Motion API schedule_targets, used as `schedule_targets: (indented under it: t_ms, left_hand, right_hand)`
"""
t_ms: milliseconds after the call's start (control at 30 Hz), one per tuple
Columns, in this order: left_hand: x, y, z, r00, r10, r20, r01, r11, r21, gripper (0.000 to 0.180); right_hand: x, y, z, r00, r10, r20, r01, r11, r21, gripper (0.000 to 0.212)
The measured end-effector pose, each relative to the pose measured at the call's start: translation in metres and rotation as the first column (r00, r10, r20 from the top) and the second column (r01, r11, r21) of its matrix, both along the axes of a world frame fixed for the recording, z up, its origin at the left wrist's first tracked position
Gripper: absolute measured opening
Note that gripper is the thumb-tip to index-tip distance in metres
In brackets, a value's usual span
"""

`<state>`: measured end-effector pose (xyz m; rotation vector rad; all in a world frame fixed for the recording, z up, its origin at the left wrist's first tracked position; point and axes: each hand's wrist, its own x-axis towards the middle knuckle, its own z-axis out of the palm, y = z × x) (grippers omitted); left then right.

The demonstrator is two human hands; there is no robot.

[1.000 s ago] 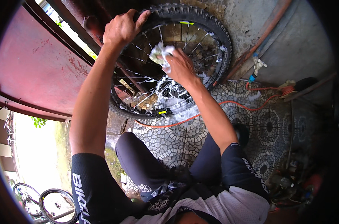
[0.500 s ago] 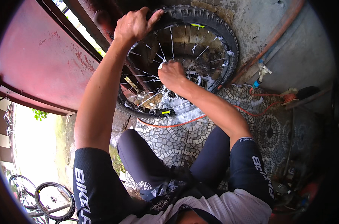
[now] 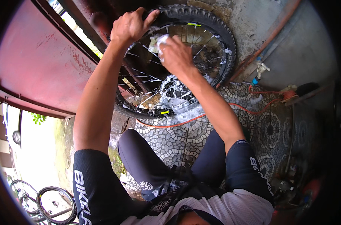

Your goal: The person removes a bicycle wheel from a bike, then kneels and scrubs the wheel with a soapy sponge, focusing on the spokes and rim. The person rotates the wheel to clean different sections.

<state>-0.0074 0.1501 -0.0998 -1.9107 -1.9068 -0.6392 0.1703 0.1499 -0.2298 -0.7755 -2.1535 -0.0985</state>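
A bicycle wheel with a black knobby tyre stands on the tiled floor, white foam on its spokes, hub and rim. My left hand grips the tyre at its upper left, fingers over the tread and thumb on the near side. In front of the upper spokes, my right hand is closed round a foamy pale sponge, slightly blurred by motion. Suds also coat the brake disc and hub below it.
On the right wall is a water tap with a blue fitting; an orange hose runs from there across the patterned tiles. A red metal gate stands at left. Another bicycle lies lower left, and bottles lower right.
My right hand with the sponge has moved up from near the hub to the upper spokes. My left hand still holds the tyre; both it and the wheel appear shifted slightly left.
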Motion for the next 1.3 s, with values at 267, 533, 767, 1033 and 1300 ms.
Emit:
schedule_targets:
  t_ms: [267, 533, 767, 1033, 1300]
  left_hand:
    - [-0.002, 0.002, -0.002, 1.000, -0.017, -0.005, 0.017, 0.999, 0.036, 0.068]
    - [-0.002, 0.003, -0.003, 1.000, 0.006, 0.019, -0.007, 1.000, 0.027, 0.069]
    - [-0.002, 0.002, -0.002, 1.000, 0.007, 0.010, -0.007, 1.000, 0.005, 0.070]
    - [0.001, 0.000, 0.000, 1.000, 0.020, 0.001, -0.020, 1.000, 0.002, 0.067]
    - [-0.001, 0.002, 0.002, 0.997, 0.064, 0.034, -0.062, 0.996, -0.062, 0.070]
  right_hand:
    - [0.061, 0.021, 0.028, 0.979, -0.116, -0.166, 0.060, 0.949, -0.309, 0.026]
    - [0.063, 0.054, -0.018, 0.838, 0.110, 0.535, 0.153, 0.893, -0.422, 0.019]
    - [0.049, 0.034, 0.005, 0.749, 0.114, 0.653, 0.157, 0.927, -0.342, 0.022]
    - [0.129, 0.079, -0.001, 0.806, -0.374, -0.458, 0.125, 0.865, -0.486, 0.029]
    - [0.172, 0.088, -0.060, 0.776, -0.451, -0.440, 0.216, 0.846, -0.487, 0.033]
